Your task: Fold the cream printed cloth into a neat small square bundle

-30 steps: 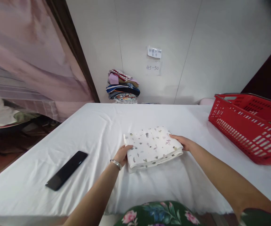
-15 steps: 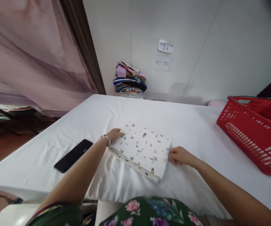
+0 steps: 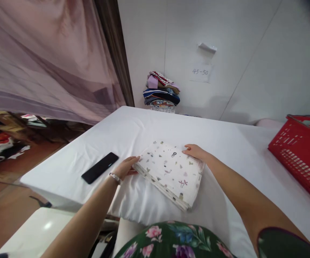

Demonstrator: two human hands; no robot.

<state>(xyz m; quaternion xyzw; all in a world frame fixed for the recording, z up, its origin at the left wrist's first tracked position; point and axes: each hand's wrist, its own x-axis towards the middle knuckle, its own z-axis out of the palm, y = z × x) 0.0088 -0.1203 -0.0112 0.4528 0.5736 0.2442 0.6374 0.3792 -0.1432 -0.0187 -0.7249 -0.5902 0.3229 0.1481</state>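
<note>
A folded white cloth (image 3: 171, 170) with small plant and animal prints lies on the white-covered table (image 3: 155, 125), its layered edge facing me. My left hand (image 3: 128, 166), below a bracelet, grips the cloth's left corner, with the thumb on top and fingers beneath the edge. Across the upper right part of the cloth reaches my right hand (image 3: 194, 151), its fingers closed near the far right corner; whether they pinch fabric is too small to make out. A black phone (image 3: 100, 167) lies to the left of the cloth.
A red plastic basket (image 3: 300, 154) stands at the right. Folded clothes (image 3: 161, 91) are stacked by the wall beyond the table. A pink curtain (image 3: 50, 61) hangs at the left, and a white stool (image 3: 33, 229) is at the lower left.
My right hand has moved from the cloth's right edge up to its far right side. My left hand has slid down to the left corner. The view has turned left.
</note>
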